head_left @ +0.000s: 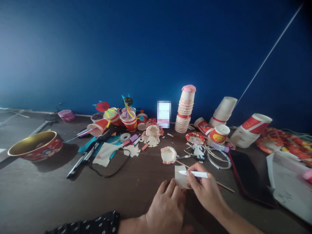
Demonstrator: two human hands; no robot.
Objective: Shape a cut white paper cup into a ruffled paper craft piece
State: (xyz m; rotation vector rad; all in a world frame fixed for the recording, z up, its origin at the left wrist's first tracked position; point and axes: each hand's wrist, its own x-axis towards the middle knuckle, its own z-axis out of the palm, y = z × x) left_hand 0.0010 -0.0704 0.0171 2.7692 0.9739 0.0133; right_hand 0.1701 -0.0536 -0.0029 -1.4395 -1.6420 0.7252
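My right hand (203,185) grips a white marker pen (196,174), its tip pointing left over a small piece of pale paper (179,172). Whether the tip touches the paper I cannot tell. My left hand (168,201) lies flat on the table, fingertips at the paper's lower left edge, with nothing held. Just beyond the paper sits a round paper cutout with a red-patterned edge (168,155). A paper doll figure (198,148) with a red headdress lies behind my right hand. A thin wooden stick (225,186) passes under that hand.
A tall stack of paper cups (184,110) stands by the blue wall, with other cups (254,125) to the right. A dark phone (251,178) lies right of my hand. At left are a red-and-gold bowl (36,149) and a black-and-silver tool (84,159) with a cable.
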